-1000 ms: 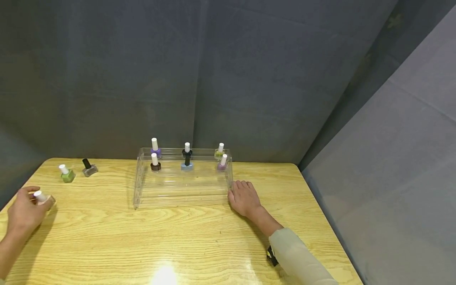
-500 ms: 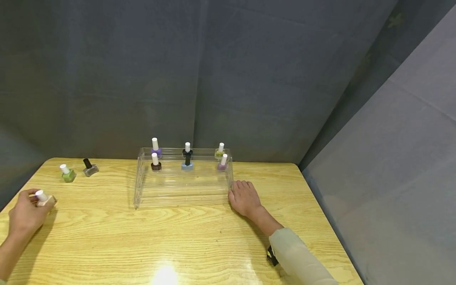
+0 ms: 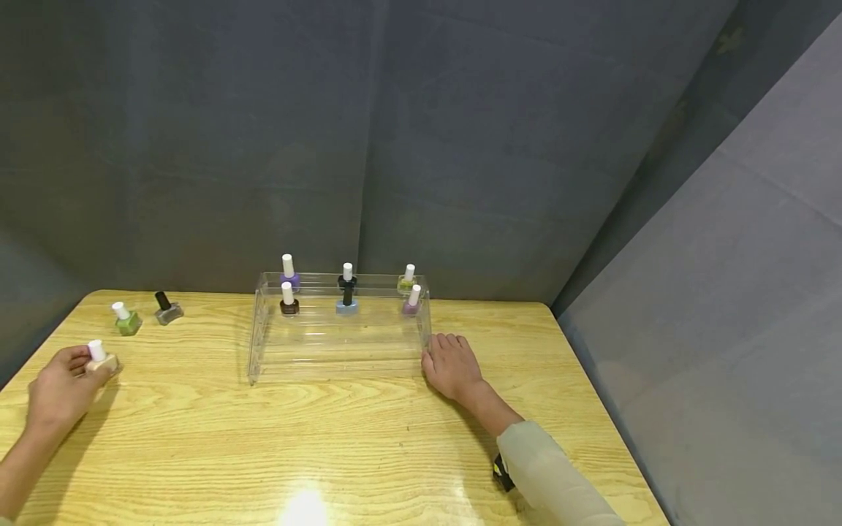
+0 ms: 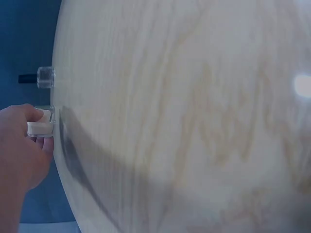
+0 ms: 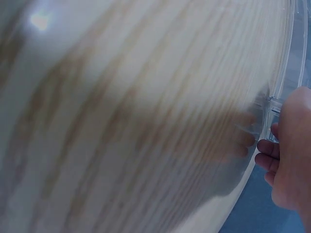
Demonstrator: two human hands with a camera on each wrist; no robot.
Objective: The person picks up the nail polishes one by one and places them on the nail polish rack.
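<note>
At the left of the table, my left hand [image 3: 62, 387] pinches a beige nail polish bottle [image 3: 107, 362] with a white cap between thumb and fingers. The left wrist view also shows this nail polish bottle [image 4: 43, 127] in the grip. A clear stepped display rack [image 3: 342, 369] stands mid-table, with several capped nail polish bottles on its two upper steps. My right hand [image 3: 452, 367] grips the rack's front right corner, fingers curled in the right wrist view; the thumb is mostly hidden there. Beyond my left hand lie a green nail polish bottle [image 3: 129, 323] and a grey one with a black cap [image 3: 169, 314].
The wood-grain table [image 3: 296, 446] ends at a dark cloth backdrop [image 3: 197, 146]. Grey cloth [image 3: 737, 329] hangs along the right side. A small black and yellow object [image 3: 503, 473] shows beside the right sleeve, partly covered.
My left hand has shifted to the right and slightly away from me, carrying the beige nail polish bottle. The right hand and the rack stay in place.
</note>
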